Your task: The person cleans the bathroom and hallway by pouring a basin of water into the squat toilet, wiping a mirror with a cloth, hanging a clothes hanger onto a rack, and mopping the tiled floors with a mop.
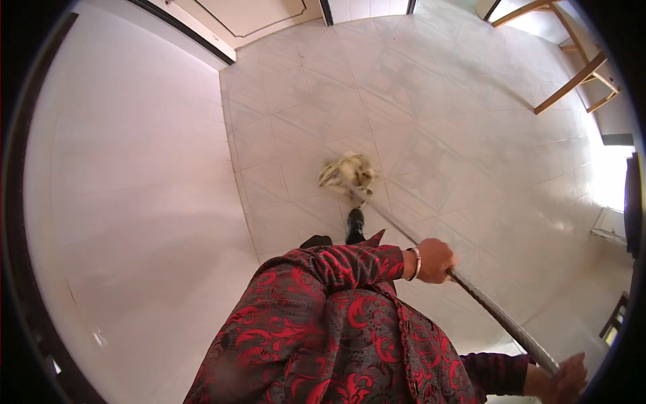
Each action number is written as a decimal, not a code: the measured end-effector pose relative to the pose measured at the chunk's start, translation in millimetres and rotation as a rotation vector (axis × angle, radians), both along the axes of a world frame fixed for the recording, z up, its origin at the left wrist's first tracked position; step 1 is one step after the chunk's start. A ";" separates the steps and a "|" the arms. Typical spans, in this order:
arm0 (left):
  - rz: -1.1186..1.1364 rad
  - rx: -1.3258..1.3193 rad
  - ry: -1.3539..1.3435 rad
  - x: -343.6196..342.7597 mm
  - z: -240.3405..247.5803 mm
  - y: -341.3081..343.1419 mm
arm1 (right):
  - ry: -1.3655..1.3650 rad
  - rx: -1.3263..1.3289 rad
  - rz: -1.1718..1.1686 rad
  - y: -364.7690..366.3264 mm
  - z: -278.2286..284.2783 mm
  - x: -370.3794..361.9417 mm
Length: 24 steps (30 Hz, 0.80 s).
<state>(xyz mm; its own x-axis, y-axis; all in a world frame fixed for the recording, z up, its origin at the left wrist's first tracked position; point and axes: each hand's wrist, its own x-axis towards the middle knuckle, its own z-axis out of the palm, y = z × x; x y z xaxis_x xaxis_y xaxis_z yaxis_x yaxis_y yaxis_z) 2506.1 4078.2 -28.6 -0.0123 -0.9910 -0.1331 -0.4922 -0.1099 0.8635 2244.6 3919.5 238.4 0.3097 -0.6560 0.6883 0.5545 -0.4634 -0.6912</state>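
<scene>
A long mop handle (494, 306) slants across the view from lower right up to the middle. At its far end a cream-and-brown mop head (356, 170) of bunched, slightly blurred cloth lies on the tiled floor. My left hand (436, 260), with a bracelet at the wrist, is closed round the middle of the handle. Lower right, my right hand (568, 380) holds the handle's upper end; its fingers are partly blurred. Both sleeves are dark with a red pattern. Just short of the mop head, the tip of my black shoe (355, 219) shows.
A white wall (134, 161) runs along my left. Ahead is a cream door (259, 15) with a dark outline. Wooden furniture legs (572, 84) stand on the pale tiled floor (431, 114) at the far right. Bright light falls in at the right edge.
</scene>
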 end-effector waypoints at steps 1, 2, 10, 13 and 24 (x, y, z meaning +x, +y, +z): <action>-0.011 -0.001 -0.008 1.9 -3.9 12.8 | -0.236 0.349 -0.579 -44.2 -28.5 -95.5; -0.028 0.080 -0.016 4.2 -12.2 18.4 | -0.176 0.491 0.000 -35.4 -45.8 -68.9; 0.365 0.333 -0.126 67.1 -85.3 134.1 | 0.048 0.656 0.382 7.1 -182.7 155.3; 0.506 0.372 -0.222 89.3 -109.1 199.4 | 0.139 0.668 0.692 44.7 -186.0 230.9; 1.094 0.391 -0.087 125.3 -165.7 360.0 | 0.648 0.589 1.492 188.1 -197.5 427.8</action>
<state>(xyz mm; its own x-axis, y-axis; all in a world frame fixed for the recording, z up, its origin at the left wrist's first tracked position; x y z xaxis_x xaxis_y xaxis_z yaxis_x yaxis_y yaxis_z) 2631.4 4438.2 -194.3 0.8482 -0.3580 -0.3904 -0.0259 -0.7642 0.6444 2672.5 4107.6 41.0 0.9428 0.3331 0.0086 -0.1781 0.5254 -0.8320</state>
